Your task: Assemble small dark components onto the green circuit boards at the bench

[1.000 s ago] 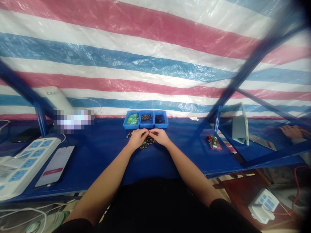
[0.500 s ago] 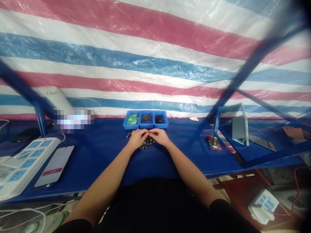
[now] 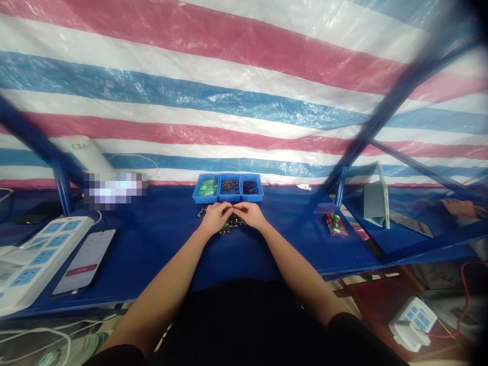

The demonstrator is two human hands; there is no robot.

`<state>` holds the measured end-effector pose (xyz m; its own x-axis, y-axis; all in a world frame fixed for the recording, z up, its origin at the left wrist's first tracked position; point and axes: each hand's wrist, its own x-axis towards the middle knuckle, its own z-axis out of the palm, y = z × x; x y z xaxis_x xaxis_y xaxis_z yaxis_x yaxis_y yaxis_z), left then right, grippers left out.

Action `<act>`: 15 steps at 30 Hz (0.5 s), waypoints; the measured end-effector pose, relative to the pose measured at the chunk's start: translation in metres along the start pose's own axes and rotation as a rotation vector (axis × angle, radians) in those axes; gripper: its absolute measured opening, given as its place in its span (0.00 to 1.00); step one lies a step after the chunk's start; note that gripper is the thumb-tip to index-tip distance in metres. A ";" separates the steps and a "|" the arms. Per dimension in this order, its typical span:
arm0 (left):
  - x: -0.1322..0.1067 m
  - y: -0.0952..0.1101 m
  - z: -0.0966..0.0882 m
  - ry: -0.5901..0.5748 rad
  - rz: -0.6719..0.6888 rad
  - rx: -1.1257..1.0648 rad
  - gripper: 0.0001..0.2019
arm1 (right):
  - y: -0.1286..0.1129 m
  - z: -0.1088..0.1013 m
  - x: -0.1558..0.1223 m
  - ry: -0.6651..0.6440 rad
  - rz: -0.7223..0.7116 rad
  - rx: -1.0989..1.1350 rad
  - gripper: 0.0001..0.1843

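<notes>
My left hand (image 3: 216,217) and my right hand (image 3: 249,215) meet fingertip to fingertip over a pile of small dark and brass-coloured parts (image 3: 229,227) on the blue table. Both hands are closed in a pinch. Whatever lies between the fingertips is too small and covered to name. Just beyond them stand three joined blue bins. Green pieces, like small circuit boards (image 3: 208,187), fill the left one. Small brass-coloured parts (image 3: 230,186) are in the middle bin, and small black parts (image 3: 250,187) in the right bin (image 3: 257,197).
At left lie a phone (image 3: 84,262) and a white power strip (image 3: 48,254). A small red box (image 3: 335,224) sits to the right, near a blue frame post (image 3: 340,187) and a propped tablet (image 3: 383,198). Another person's hand (image 3: 459,208) shows at far right.
Both hands stay in the same place with fingertips together. Only a very slight shift of the whole view shows.
</notes>
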<state>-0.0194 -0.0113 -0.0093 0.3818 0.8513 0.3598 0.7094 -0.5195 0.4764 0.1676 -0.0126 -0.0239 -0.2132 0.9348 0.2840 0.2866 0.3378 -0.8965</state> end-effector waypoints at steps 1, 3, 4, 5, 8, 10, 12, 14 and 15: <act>0.000 0.000 0.000 0.001 -0.002 0.001 0.12 | 0.000 0.000 0.000 -0.001 0.000 -0.003 0.15; 0.000 0.000 0.000 -0.004 0.002 0.006 0.12 | -0.001 0.000 0.000 -0.003 0.003 -0.006 0.15; 0.000 0.000 0.000 -0.006 0.005 0.009 0.12 | -0.001 0.000 0.000 -0.005 0.005 -0.006 0.15; 0.001 0.000 0.000 -0.007 0.007 0.011 0.12 | -0.001 0.001 0.000 -0.008 0.008 -0.007 0.15; 0.001 -0.001 0.000 -0.016 0.009 0.013 0.14 | 0.000 0.002 0.000 -0.006 0.013 -0.013 0.15; 0.001 -0.001 0.000 -0.025 0.009 0.011 0.15 | -0.001 0.002 -0.001 -0.001 0.009 -0.015 0.14; 0.001 -0.001 0.000 -0.029 0.010 0.008 0.15 | -0.002 0.001 -0.001 0.000 0.002 -0.014 0.14; 0.001 -0.001 -0.001 -0.021 0.005 0.006 0.14 | -0.003 0.001 -0.001 0.003 -0.003 -0.011 0.14; 0.001 0.000 -0.001 -0.017 0.001 0.005 0.14 | -0.003 0.000 0.000 0.005 -0.004 -0.008 0.14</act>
<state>-0.0199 -0.0107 -0.0088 0.3921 0.8522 0.3464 0.7122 -0.5196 0.4720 0.1668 -0.0140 -0.0214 -0.2099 0.9341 0.2889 0.2933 0.3420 -0.8927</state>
